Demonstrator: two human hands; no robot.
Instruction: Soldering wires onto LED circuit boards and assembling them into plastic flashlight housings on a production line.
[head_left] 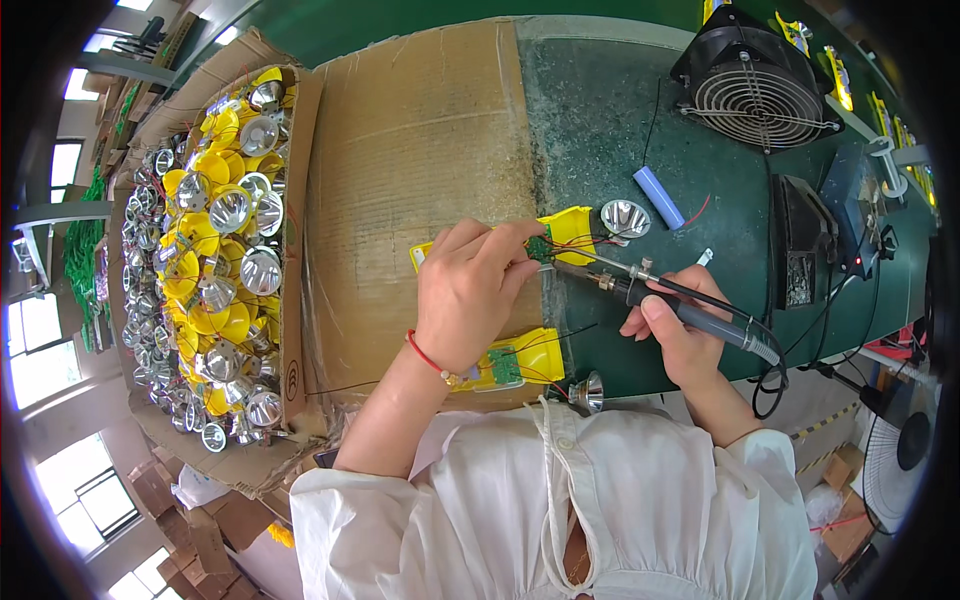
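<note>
My left hand [470, 290] presses down on a yellow torch body [566, 229] with a small green circuit board [541, 248] and red and black wires. My right hand [678, 335] grips a black soldering iron [690, 312], its metal tip touching the board. A silver reflector [625, 218] lies wired to that torch body. A second yellow torch body [530, 358] with its own green board sits near my left wrist, with another reflector [590, 392] beside it.
A cardboard box [296, 330] on the left holds several yellow torch parts [220, 270] with silver reflectors. A cardboard sheet [420, 140] covers the green bench [600, 110]. A blue battery cell [659, 196], a black fan [755, 85] and a soldering stand [800, 250] sit at the right.
</note>
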